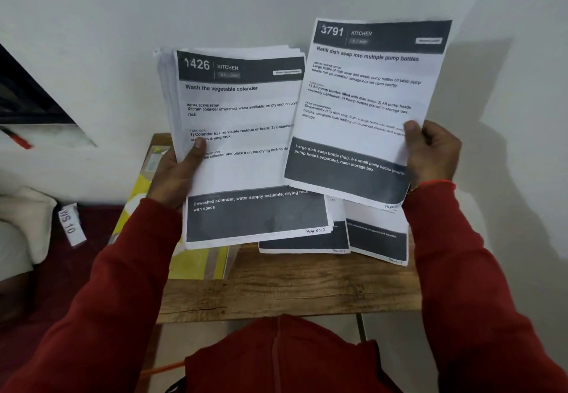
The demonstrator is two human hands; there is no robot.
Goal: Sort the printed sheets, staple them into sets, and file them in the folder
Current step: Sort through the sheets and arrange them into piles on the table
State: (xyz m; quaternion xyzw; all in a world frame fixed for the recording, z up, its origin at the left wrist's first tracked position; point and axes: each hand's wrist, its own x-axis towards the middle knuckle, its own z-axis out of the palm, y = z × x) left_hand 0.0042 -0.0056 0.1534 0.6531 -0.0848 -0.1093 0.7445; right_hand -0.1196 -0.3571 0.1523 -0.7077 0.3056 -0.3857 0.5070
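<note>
Printed sheets are being held up in both hands above the table [285,288]. The right hand [431,152] is pinching a single sheet [365,106], headed 3791, at its right edge, thumb on the printed face and the other fingers curled behind. The left hand [176,171] is gripping a thick stack [242,134], headed 1426 on top, at its left edge, thumb [196,146] pressing the front, the remaining fingers hidden behind the paper. The single sheet is overlapping the stack's right side and is bowing slightly; paper this thin is likely feeling light and floppy, so an edge pinch near mid-height is probably keeping it from drooping. The stack is looking heavier and prone to fanning, judging by its splayed top corners, so a firm grip across the edge seems wise. Two more sheets [338,239] are lying on the table beneath, and a yellow folder [196,260] is lying at the table's left side.
</note>
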